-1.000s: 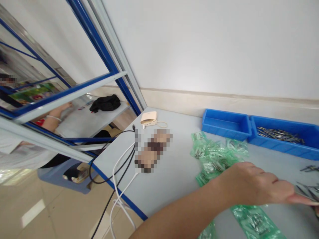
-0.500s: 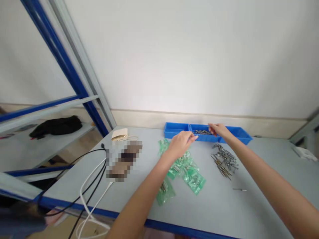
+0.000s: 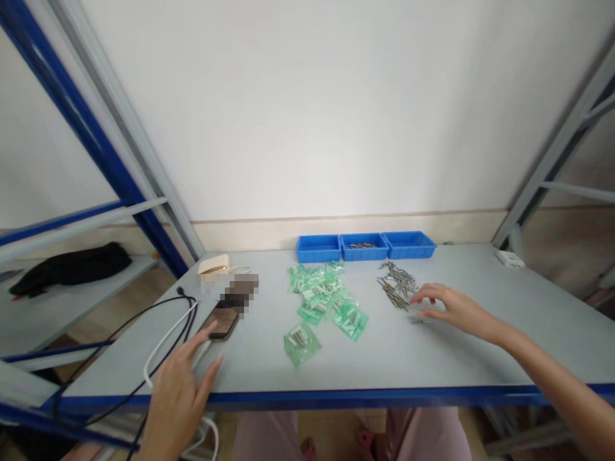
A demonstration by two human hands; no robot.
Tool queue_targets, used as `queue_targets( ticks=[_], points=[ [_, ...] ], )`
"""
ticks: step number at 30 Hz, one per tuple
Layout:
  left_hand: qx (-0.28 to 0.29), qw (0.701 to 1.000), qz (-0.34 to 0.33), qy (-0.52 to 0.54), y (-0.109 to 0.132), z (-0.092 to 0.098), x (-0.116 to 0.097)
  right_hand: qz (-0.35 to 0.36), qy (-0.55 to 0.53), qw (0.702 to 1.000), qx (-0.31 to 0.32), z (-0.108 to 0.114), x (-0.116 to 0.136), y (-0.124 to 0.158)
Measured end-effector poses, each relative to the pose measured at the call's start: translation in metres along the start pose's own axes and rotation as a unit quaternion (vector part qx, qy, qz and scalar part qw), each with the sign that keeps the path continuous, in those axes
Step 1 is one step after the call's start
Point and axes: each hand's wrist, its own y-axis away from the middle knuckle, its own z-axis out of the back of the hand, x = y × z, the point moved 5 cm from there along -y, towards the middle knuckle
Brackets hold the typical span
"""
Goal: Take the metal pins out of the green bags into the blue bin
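Observation:
My left hand [image 3: 180, 384] is at the left of the table with its fingers spread; one fingertip reaches the lower end of a phone [image 3: 225, 321], and whether it touches I cannot tell. Part of the phone is blurred out. My right hand [image 3: 454, 310] is open with curved fingers, low over the table, and holds nothing. Just beside its fingers lie a bundle of thin brass-coloured metal rods [image 3: 394, 296], a loose heap of silver metal pieces [image 3: 401, 278] and one single thin piece [image 3: 417, 321].
Green plastic bags [image 3: 317, 294] with small metal parts lie mid-table, one bag [image 3: 300, 344] nearer the front. Against the wall stand blue bins [image 3: 318, 248]; the middle bin [image 3: 364, 255] holds metal rods. White and black cables [image 3: 161, 349] run over the left edge. A cream case [image 3: 214, 264] lies behind the phone.
My left hand has moved from above the green bags to the phone at the left. My right hand has come back from the blue bins to the metal pieces. The view has shifted.

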Motion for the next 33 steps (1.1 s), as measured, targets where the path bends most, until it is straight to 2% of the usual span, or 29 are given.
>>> queue_targets(
  ticks=[2, 4, 9, 13, 18, 20, 23, 26, 29, 31, 33],
  points=[
    [0.001, 0.999, -0.022, -0.027, 0.013, -0.002, 0.007, -0.014, 0.001, 0.999, -0.037, -0.009, -0.005, 0.022],
    [0.014, 0.998, -0.032, -0.048, 0.018, -0.006, 0.012, -0.032, 0.007, 0.997, -0.073, -0.019, -0.012, 0.033],
    [0.012, 0.996, -0.005, -0.086, 0.016, -0.009, 0.017, -0.053, -0.003, 0.99, -0.129, -0.038, -0.029, 0.027],
    [0.007, 0.996, -0.015, -0.089, 0.016, -0.009, 0.013, -0.042, -0.022, 0.983, -0.176, -0.036, -0.033, 0.002],
    [0.024, 0.996, 0.012, -0.087, 0.018, -0.009, 0.016, -0.035, -0.14, 0.954, -0.264, -0.015, -0.019, -0.054],
    [0.036, 0.995, 0.02, -0.086, 0.018, -0.011, 0.017, -0.011, -0.183, 0.946, -0.269, -0.012, -0.009, -0.077],
    [0.067, 0.994, 0.03, -0.08, 0.016, -0.016, 0.017, -0.003, -0.245, 0.934, -0.26, -0.019, -0.006, -0.1],
    [0.112, 0.991, 0.05, -0.055, 0.0, -0.026, 0.018, -0.007, -0.268, 0.937, -0.224, -0.034, -0.011, -0.105],
    [0.161, 0.984, 0.078, -0.009, -0.034, -0.039, 0.014, -0.001, -0.255, 0.948, -0.188, -0.047, -0.013, -0.099],
    [0.154, 0.984, 0.084, 0.02, -0.065, -0.045, -0.001, 0.002, -0.246, 0.953, -0.177, -0.05, -0.008, -0.095],
    [0.123, 0.99, 0.047, 0.044, -0.097, -0.051, -0.031, 0.004, -0.237, 0.957, -0.169, -0.052, -0.002, -0.093]
  ],
)
